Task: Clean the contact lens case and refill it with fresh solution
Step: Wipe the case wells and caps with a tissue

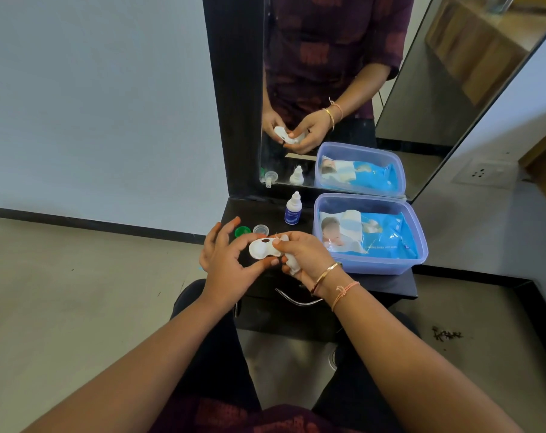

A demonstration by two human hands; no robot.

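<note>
A white contact lens case (pixel 261 249) with both caps off is held above the front of a small black table (pixel 387 284). My left hand (pixel 227 260) grips its left end between thumb and fingers. My right hand (pixel 306 254) holds a bunched white wipe (pixel 292 264) and presses it against the case's right end. Behind the hands, a green cap (pixel 242 231) and a clear cap (pixel 261 229) lie on the table. A small white and blue solution bottle (pixel 293 209) stands upright further back, with its cap on.
A clear plastic box (pixel 387 266) with a blue pack of baby wipes (pixel 367 234) inside fills the table's right side. A mirror (pixel 343 73) stands at the back and reflects everything. A metal drawer handle (pixel 296 300) sits below the hands. Floor lies to the left.
</note>
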